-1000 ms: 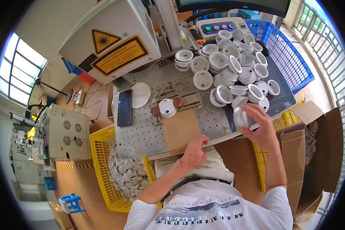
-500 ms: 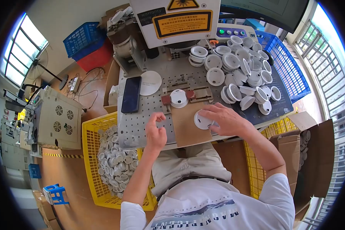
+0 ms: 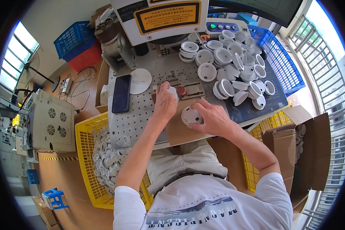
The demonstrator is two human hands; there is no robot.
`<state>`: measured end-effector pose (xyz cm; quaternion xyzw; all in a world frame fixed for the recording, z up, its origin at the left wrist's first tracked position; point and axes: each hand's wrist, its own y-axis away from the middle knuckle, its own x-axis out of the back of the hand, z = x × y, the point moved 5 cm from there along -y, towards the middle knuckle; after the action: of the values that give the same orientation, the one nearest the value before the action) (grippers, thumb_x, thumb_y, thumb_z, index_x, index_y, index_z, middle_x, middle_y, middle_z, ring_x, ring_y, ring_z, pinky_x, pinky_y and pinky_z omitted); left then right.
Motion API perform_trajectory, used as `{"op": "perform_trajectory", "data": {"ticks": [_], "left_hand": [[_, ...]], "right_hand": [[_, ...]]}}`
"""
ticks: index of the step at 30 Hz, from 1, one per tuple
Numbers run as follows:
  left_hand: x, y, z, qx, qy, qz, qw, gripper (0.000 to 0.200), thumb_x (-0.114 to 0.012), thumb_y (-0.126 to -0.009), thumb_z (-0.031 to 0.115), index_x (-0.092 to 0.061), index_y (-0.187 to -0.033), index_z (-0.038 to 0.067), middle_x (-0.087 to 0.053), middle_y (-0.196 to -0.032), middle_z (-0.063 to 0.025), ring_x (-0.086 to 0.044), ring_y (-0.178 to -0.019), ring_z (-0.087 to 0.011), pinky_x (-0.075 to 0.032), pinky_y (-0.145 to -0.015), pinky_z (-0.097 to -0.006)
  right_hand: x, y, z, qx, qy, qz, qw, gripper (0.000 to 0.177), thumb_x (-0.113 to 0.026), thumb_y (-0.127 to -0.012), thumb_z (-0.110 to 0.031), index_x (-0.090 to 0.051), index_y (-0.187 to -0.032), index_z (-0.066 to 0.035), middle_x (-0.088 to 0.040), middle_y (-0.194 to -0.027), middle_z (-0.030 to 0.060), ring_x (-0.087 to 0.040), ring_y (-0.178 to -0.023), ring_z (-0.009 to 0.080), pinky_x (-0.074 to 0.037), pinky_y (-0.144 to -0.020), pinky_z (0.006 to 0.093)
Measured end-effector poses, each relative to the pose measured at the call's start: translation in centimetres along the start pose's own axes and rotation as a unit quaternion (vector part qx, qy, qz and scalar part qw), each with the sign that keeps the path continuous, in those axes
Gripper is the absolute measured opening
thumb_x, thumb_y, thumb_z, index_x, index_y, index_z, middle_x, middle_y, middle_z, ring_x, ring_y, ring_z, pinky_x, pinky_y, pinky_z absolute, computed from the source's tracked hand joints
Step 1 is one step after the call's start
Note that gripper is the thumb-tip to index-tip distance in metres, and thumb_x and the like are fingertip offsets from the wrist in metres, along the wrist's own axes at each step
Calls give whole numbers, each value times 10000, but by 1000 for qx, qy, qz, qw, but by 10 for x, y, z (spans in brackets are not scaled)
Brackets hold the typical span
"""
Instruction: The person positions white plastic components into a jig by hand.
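My left hand point(image 3: 165, 105) is closed around a white plastic cup lid point(image 3: 173, 91) at the metal fixture point(image 3: 196, 91). A red clamp block point(image 3: 182, 91) sits just right of that lid; the left side of the fixture is mostly behind my fingers. My right hand point(image 3: 214, 119) grips a second white lid point(image 3: 189, 115) by its right edge, thumb at the near rim and fingers at the far side. This lid is over a piece of brown cardboard point(image 3: 180, 132) at the table's front edge, and small holes show in its top.
Many white lids point(image 3: 223, 56) are heaped on the right of the perforated table point(image 3: 132, 130). A phone point(image 3: 121, 94) and white disc point(image 3: 140, 81) lie left. Overhead hangs a machine head point(image 3: 161, 19) with a warning label. Yellow baskets point(image 3: 84, 153) flank my legs.
My left hand has moved up from beside the cardboard and closed on the lid in the fixture. My right hand has taken hold of the other lid. The view has shifted slightly.
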<state>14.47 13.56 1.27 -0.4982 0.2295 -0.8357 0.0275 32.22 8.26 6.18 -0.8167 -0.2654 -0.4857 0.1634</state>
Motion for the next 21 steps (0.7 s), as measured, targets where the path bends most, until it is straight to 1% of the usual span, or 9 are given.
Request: {"op": "perform_trajectory", "data": {"ticks": [3, 5, 6, 8, 9, 13, 18, 19, 21], "left_hand": [[-8, -2, 10, -32, -78, -33, 996, 220, -613, -697, -40, -713, -890, -74, -540, -1275, -265, -512, -1168, -437, -431, -1001, -444], [-11, -1, 16, -110, -165, 19, 980, 121, -655, -693, 82, -740, -724, 2, -621, -1024, -244, -496, -1135, -388, -421, -900, -483], [-10, 1, 19, -110, -166, 20, 980, 121, -655, -693, 82, -740, -724, 2, -621, -1024, -244, -496, -1135, -388, -421, -900, -483], [-22, 19, 28, -106, -137, -134, 976, 165, -661, -637, 103, -732, -725, -17, -606, -1102, -263, -502, -1145, -393, -422, -975, -468], [-18, 30, 31, -136, -101, -69, 983, 164, -660, -620, 118, -713, -679, -26, -596, -1089, -255, -509, -1109, -386, -421, -961, -478], [10, 81, 35, -154, -63, -50, 985, 156, -676, -601, 60, -694, -717, -42, -571, -1131, -246, -508, -1096, -399, -427, -939, -491], [53, 124, -13, 21, -54, 41, 998, 275, -657, -546, -104, -639, -818, -74, -526, -1205, -223, -508, -1080, -431, -438, -939, -466], [55, 130, -22, 28, -66, 44, 996, 144, -713, -548, -50, -661, -681, -69, -514, -1214, -249, -507, -1089, -432, -428, -941, -487], [58, 134, -28, 45, -51, 55, 996, 165, -723, -540, -51, -663, -692, -70, -515, -1213, -239, -509, -1088, -427, -430, -936, -484]], "right_hand": [[2, 4, 1, 108, -52, 43, 992, 530, -756, -764, -262, -559, -1205, -43, -600, -1178, 134, -650, -926, 369, -523, -808, 453], [1, 5, 6, 90, -55, 26, 994, 521, -758, -763, -253, -563, -1197, -41, -597, -1183, 136, -650, -930, 370, -523, -802, 453], [0, 4, 8, 74, -59, 11, 995, 513, -759, -762, -245, -567, -1190, -38, -595, -1187, 139, -651, -934, 371, -523, -797, 452], [3, 8, 7, 63, -57, 10, 996, 500, -760, -760, -232, -569, -1176, -32, -591, -1192, 145, -650, -933, 372, -524, -796, 452], [4, 8, 6, 52, -52, 10, 997, 487, -761, -758, -220, -571, -1162, -25, -586, -1198, 151, -650, -932, 374, -525, -796, 451], [-2, 7, 4, 53, -49, 34, 997, 451, -754, -767, -203, -570, -1132, -11, -579, -1212, 152, -653, -926, 369, -528, -787, 446], [-21, -20, -16, 97, -69, 52, 992, 414, -744, -802, -200, -558, -1114, 0, -567, -1235, 164, -664, -880, 371, -534, -757, 451], [-26, -26, -19, 103, -69, 49, 991, 414, -744, -802, -200, -558, -1114, 0, -567, -1235, 164, -664, -880, 371, -534, -757, 451], [-30, -37, -23, 107, -60, 88, 989, 413, -748, -808, -208, -555, -1109, -1, -561, -1242, 170, -665, -851, 378, -538, -725, 457]]}}
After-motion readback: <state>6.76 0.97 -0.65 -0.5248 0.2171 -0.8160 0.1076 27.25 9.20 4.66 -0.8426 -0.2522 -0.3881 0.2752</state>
